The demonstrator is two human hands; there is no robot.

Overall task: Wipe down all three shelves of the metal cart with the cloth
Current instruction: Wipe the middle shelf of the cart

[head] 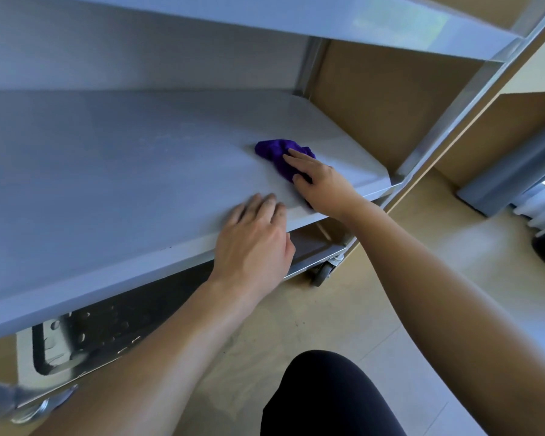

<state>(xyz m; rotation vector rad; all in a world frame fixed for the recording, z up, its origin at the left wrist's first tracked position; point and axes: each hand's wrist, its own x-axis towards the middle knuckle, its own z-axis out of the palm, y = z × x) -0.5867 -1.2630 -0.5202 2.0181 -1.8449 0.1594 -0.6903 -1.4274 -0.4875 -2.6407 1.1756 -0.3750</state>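
right hand [323,188], fingers straight, presses the cloth [274,152] on the middle shelf [107,171] near its right end; left hand [254,243] lies flat on the front edge; best sweep overlapping strokes leftward

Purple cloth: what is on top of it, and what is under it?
The right hand lies flat on the cloth, fingers straight. Under it is the cart's middle shelf. The patch of shelf beneath cloth and palm is hidden.

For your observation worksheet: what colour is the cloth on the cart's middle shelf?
Purple. The cloth lies under the right hand, shown best in the head view.
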